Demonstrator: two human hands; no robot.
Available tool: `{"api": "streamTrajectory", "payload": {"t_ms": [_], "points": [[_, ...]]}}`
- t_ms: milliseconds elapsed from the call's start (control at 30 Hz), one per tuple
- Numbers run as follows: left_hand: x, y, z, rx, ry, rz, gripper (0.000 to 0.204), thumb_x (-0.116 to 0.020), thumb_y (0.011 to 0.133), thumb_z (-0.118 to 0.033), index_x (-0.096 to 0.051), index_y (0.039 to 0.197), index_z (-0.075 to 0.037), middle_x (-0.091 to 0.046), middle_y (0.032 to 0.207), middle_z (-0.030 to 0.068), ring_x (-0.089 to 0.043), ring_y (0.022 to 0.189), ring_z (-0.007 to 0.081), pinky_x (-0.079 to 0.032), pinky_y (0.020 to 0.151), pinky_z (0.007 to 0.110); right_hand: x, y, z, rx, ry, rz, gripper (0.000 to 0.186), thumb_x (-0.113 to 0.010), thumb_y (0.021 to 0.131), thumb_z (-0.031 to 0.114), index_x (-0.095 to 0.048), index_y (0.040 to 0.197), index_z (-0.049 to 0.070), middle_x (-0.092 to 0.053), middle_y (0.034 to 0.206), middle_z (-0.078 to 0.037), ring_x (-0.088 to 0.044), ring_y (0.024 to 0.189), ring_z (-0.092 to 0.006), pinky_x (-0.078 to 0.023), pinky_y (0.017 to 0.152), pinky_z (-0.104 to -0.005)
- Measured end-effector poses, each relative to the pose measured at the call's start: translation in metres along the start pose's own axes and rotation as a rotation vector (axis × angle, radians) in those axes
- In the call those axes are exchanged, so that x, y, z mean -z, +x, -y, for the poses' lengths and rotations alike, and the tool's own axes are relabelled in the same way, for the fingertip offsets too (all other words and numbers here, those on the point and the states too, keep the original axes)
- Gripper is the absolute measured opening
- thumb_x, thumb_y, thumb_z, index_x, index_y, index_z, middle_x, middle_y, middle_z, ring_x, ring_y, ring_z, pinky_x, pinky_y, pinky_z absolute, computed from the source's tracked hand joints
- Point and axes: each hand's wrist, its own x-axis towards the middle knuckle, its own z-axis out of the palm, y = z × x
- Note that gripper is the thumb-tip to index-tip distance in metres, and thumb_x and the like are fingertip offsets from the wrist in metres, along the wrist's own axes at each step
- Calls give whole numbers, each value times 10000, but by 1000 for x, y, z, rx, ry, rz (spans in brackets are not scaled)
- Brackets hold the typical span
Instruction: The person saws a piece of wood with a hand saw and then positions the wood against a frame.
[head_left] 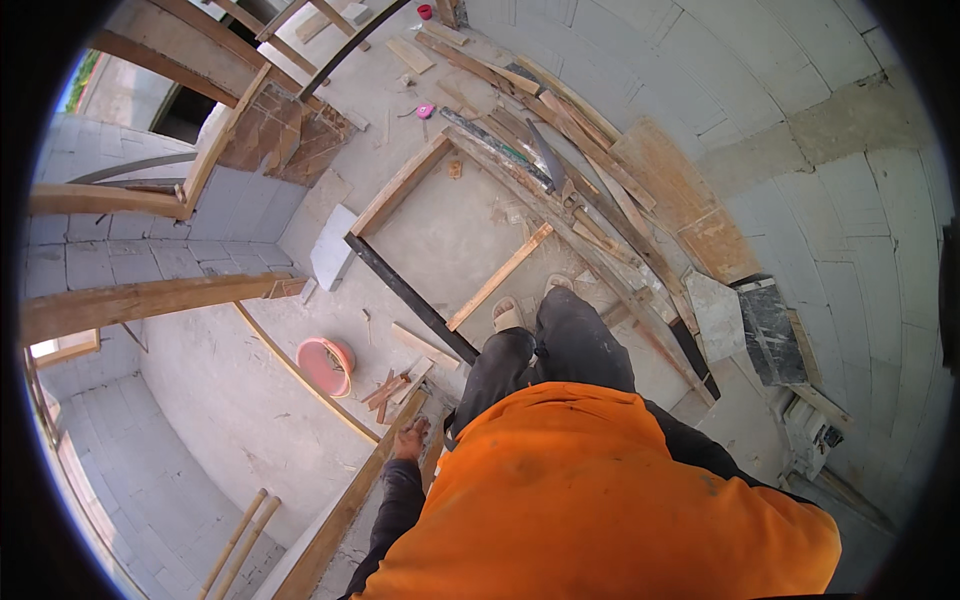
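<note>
My left hand (pixel 410 438) rests low on the left, at the edge of a narrow ledge beside a long wooden board (pixel 345 500). Its fingers look slightly spread and I see nothing held in them. Short wood offcuts (pixel 386 394) lie just beyond it. My right hand is out of sight. Ahead of my sandalled feet, a timber frame lies on the floor, with a brown end piece (pixel 405 185), a black side piece (pixel 410 296) and a light crossbar (pixel 500 277). A handsaw (pixel 550 160) lies on the planks to its right.
A pink bucket (pixel 326 366) stands left of the frame. A pink tape measure (pixel 425 111) lies beyond it. Loose planks (pixel 590 150) and brown panels (pixel 690 200) line the right block wall. A wooden beam (pixel 150 303) crosses the left side. A white block (pixel 332 248) stands nearby.
</note>
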Motion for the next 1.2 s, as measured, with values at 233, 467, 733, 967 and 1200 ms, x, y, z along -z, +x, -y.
{"api": "streamTrajectory", "payload": {"t_ms": [233,467,733,967,1200], "points": [[-17,-1,3,-210,-99,-160,535,-660,1014,-341,-679,1382,46,-787,1137,159,-735,1028,224,-546,959,325,273,-31,243,-105,726,88,369,-694,1014,220,-671,1358,90,-751,1075,-59,-689,781,-151,-559,651,-305],[-32,-23,-90,19,-346,-190,644,-674,1009,-434,-577,1530,-69,-698,1400,93,-624,1330,280,-453,1054,466,408,63,330,320,777,-64,284,-631,1044,180,-649,1300,58,-717,1067,-106,-708,880,-224,-575,769,-355],[-69,-40,-133,9,-300,-395,603,-684,974,-358,-646,1451,10,-742,1285,151,-683,924,194,-532,737,308,376,96,349,227,-181,0,485,-684,1025,355,-678,1377,21,-705,1333,-204,-709,1149,-340,-534,1015,-426],[-49,-18,-189,85,-197,-345,521,-707,990,-292,-676,1377,56,-698,1392,244,-669,1300,359,-521,1087,415,390,84,402,211,44,302,368,-641,1053,262,-728,1335,42,-772,1218,-99,-731,1105,-233,-579,882,-411],[29,56,-328,-315,32,-676,638,-741,950,-309,-608,1400,124,-634,1440,293,-611,1333,408,-440,1166,438,384,108,425,130,706,77,295,-672,962,3,-726,1251,18,-753,1205,-90,-737,1044,-212,-575,815,-329]]}}
